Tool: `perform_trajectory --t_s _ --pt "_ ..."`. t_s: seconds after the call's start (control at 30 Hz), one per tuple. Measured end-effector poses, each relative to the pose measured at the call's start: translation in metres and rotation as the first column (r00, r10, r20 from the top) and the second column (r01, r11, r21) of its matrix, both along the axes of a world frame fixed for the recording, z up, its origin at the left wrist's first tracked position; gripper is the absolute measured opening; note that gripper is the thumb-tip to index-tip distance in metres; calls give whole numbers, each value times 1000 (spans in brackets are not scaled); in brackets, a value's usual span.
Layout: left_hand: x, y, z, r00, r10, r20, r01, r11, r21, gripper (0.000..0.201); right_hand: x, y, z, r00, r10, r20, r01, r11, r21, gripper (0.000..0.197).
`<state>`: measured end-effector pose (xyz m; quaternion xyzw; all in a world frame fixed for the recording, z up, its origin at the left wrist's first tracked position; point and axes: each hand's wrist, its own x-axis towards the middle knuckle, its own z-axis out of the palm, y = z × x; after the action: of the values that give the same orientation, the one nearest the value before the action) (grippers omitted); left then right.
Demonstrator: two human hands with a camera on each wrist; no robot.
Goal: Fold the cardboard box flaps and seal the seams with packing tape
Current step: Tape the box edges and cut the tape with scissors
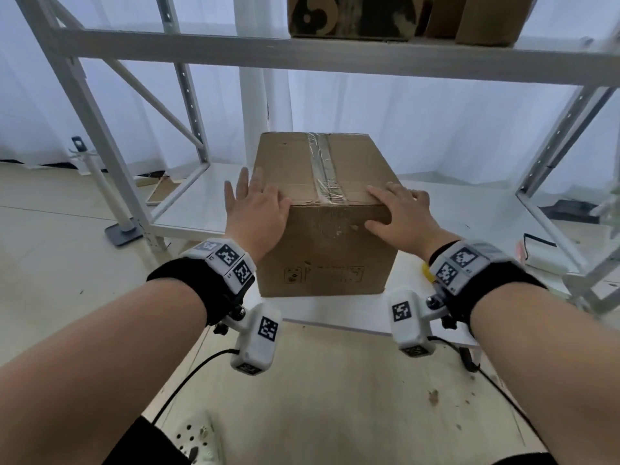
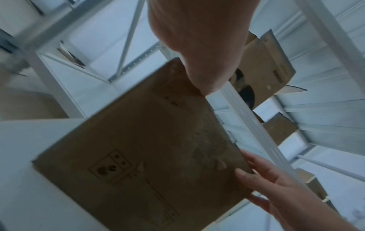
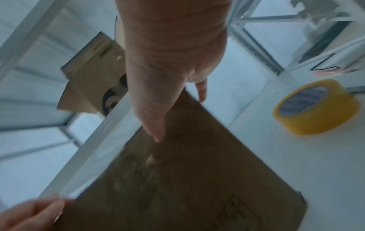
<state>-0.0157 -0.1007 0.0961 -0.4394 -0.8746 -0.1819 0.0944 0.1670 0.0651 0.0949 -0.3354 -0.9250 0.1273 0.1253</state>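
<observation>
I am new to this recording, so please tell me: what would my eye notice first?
The brown cardboard box on the low white shelf, its top seam already covered with clear tape. The left hand and right hand press its near top corners; a yellow tape roll lies right of it.

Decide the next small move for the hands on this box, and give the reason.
Probably press and smooth the tape flat at the near edge of the box. The flaps are closed and a strip runs along the top seam, but it looks wrinkled. The left hand and right hand rest at the near top corners, the tape roll lying aside.
</observation>
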Motion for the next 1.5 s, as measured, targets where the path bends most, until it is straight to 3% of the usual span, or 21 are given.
perform_trajectory --t_s 0.07,0.17,0.3,0.37,0.47,0.67,0.77,0.87,0.93,1.0,1.23,1.4,1.5 --pt "16 14 12 992 -114 -47 116 993 38 37 19 17 6 988 -1 -157 -10 997 -70 56" --pt "53 44 19 920 -373 -118 387 912 136 30 60 42 1 941 -196 -275 157 975 -159 44" --pt "108 91 -3 692 -682 -237 711 701 59 19 114 67 -33 880 -421 -221 333 877 -345 37" --pt "129 120 -25 602 -775 -194 786 618 -29 21 137 79 -50 864 -493 -107 413 813 -410 38" --pt "158 161 -58 631 -776 14 748 603 -276 38 164 93 -75 855 -504 124 503 744 -440 45" --pt "182 229 -116 697 -709 104 625 531 -573 64 177 97 -121 841 -308 445 494 773 -398 57" --pt "180 238 -127 749 -659 65 551 566 -613 57 176 102 -132 849 -347 398 499 776 -386 59" --pt "178 233 -128 706 -707 46 599 561 -572 36 174 106 -137 830 -469 303 558 718 -417 75" --pt "179 223 -123 685 -711 161 686 553 -473 26 169 105 -130 821 -565 81 501 645 -577 82" --pt "178 208 -111 681 -653 330 731 580 -361 27 160 101 -117 809 -580 -95 345 600 -722 83" --pt "154 137 -60 664 -554 502 721 653 -233 35 127 61 -66 883 -439 -163 57 446 -893 40" --pt "118 76 -29 710 -471 523 645 733 -215 35 96 13 -33 918 -339 -206 -20 480 -877 26" --pt "103 44 -18 736 -432 520 605 765 -220 36 76 -15 -21 936 -279 -215 -11 587 -809 20"
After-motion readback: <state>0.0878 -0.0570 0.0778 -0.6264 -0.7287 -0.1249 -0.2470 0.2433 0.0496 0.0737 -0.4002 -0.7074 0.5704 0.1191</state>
